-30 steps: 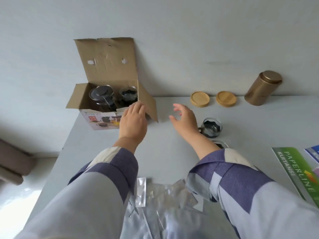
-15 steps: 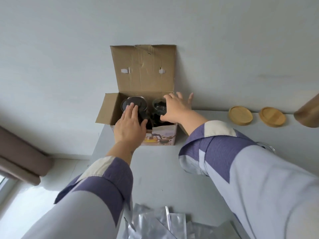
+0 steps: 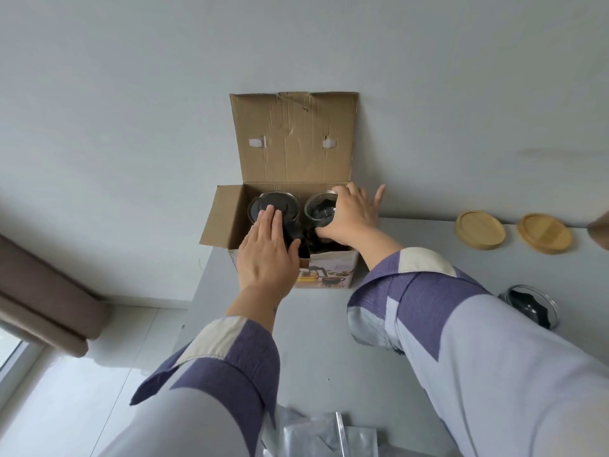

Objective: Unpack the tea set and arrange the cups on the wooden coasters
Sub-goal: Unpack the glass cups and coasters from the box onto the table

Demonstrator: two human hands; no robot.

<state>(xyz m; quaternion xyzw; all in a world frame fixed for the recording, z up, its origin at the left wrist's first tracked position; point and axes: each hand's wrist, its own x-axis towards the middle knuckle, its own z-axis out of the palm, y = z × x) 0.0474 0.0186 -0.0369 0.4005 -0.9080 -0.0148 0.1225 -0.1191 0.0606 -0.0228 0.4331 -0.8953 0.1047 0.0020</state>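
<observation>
Your right hand (image 3: 349, 216) wraps the rim of a glass cup (image 3: 321, 209) with thumb and fingers curled round it, inside the cardboard box (image 3: 227, 219). Your left hand (image 3: 267, 255) lies flat, fingers straight and together, touching the lid of the glass teapot (image 3: 273, 206) at the cup's 9 o'clock. The cup is clear with dark packing inside. Two wooden coasters (image 3: 479, 229) sit bare at the box's 3 o'clock; another glass cup (image 3: 530, 308) stands at 5 o'clock.

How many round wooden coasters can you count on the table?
2. One round wooden coaster lies by the wall, right of the open cardboard box; the second wooden coaster lies just right of it. Others may be out of frame.
</observation>
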